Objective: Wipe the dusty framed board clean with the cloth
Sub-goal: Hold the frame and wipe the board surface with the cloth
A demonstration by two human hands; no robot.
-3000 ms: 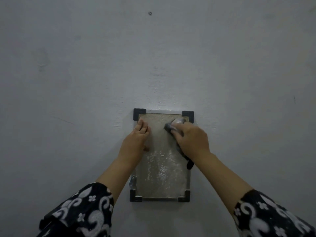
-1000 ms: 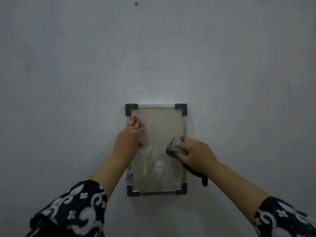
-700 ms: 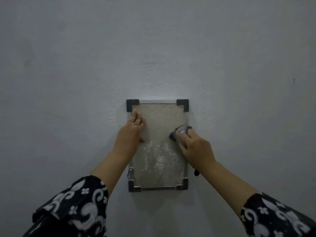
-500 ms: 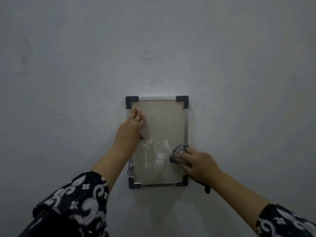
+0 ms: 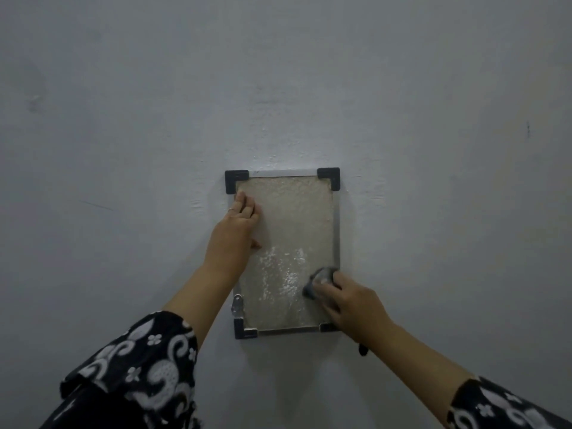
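Against the grey wall (image 5: 433,150) lies the framed board (image 5: 288,218), upright in the view, with black corner caps and thin metal edges. Whether the grey surface is a wall or a floor cannot be settled from this view.

Left hand (image 5: 230,239): flat on the board's upper-left part, fingers extended and close together, gripping nothing; judged to be steadying the board.

Right hand (image 5: 353,305): at the board's lower-right corner, fingers curled around a bunched grey cloth (image 5: 320,281) and pressing it to the surface. A dark tail of cloth hangs out below the wrist.

Progress (judgement): early to middle. The panel reads speckled and dull over nearly its whole face; whitish streaks sit in the lower centre, just left of the cloth. No patch looks clearly clean. Remaining: the whole upper half, the strip under the left hand, and the frame edges.

Surroundings: a small metal clip (image 5: 236,303) on the board's lower-left edge; patterned sleeves (image 5: 139,366) below the board. Obstruction: only the left hand, which covers dust and must shift for full coverage.
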